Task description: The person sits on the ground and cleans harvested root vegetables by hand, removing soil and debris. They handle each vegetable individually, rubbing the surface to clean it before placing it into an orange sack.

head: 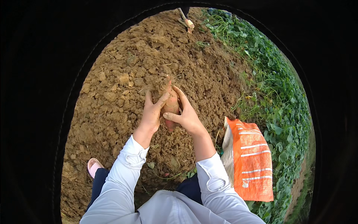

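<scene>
A large reddish sweet potato (171, 105), with a thin pointed tip at its upper end and soil stuck to it, lies between my two hands over the loose brown soil. My left hand (153, 110) holds it from the left, the thumb across its upper part. From the right, my right hand (186, 113) grips it, thumb over the lower part and fingers along the far side. Soil coats my fingers. The underside of the sweet potato is hidden, as are some fingertips.
An orange and white woven sack (254, 159) bearing writing lies at the right. Green leafy vines (279, 98) run along the right side. Clumpy soil (112, 96) spreads at the left. Another person's foot (189, 24) in a sandal, beside a pole, shows at the top.
</scene>
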The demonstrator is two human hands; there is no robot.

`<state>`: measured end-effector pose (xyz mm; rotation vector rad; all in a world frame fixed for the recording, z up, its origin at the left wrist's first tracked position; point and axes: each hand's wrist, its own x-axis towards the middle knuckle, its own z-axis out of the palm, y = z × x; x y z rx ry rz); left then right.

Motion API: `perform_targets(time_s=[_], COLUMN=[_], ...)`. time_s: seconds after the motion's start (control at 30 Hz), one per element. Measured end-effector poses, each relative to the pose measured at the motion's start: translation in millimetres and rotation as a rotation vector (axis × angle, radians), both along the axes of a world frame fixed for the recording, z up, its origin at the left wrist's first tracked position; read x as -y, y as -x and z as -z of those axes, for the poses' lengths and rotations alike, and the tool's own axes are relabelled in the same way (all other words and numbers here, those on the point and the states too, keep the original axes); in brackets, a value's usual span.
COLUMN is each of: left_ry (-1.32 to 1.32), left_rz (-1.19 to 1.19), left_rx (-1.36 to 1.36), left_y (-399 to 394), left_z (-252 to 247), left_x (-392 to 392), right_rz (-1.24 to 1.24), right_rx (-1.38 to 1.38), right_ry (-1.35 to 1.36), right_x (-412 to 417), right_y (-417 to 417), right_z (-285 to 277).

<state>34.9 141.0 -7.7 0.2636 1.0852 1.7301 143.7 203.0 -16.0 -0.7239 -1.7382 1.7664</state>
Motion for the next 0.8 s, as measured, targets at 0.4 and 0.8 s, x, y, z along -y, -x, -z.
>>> perform_targets(time_s=[0.4,0.8], left_ry=[-0.016,-0.223], left_rz=[-0.177,0.056], left_rx=[-1.253,-1.049], left_y=[8,33], left_z=[-14,-27], left_x=[-9,-5], right_rz=[0.198,0.135], right_rx=[0.097,0.057], right_ry=[-0.233,-0.068], right_x=[20,34], right_y=[15,13], right_z=[19,6])
